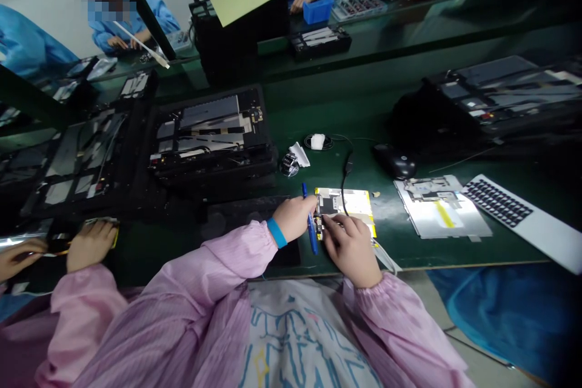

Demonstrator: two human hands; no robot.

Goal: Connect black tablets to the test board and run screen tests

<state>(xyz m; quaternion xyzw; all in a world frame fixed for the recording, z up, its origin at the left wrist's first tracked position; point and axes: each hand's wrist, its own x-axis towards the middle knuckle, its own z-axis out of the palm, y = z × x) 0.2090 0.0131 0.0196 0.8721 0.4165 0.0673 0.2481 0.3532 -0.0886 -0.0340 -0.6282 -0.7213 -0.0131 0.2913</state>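
A small opened device (352, 201) with a yellow panel and a circuit board lies on the green bench (318, 109) just in front of me. My left hand (294, 217), with a blue band on its wrist, is closed round a blue pen-like tool (311, 231) that stands against the device's left edge. My right hand (351, 247) lies over the device's near left corner with bent fingers, holding it down. A black cable (347, 165) runs from the device toward the back.
Black trays of opened tablets (209, 133) fill the bench to the left. A black mouse (396, 163), a silver back cover (439, 209) and a laptop keyboard (500, 203) lie to the right. A co-worker's hand (91, 244) works at far left. People in blue sit behind.
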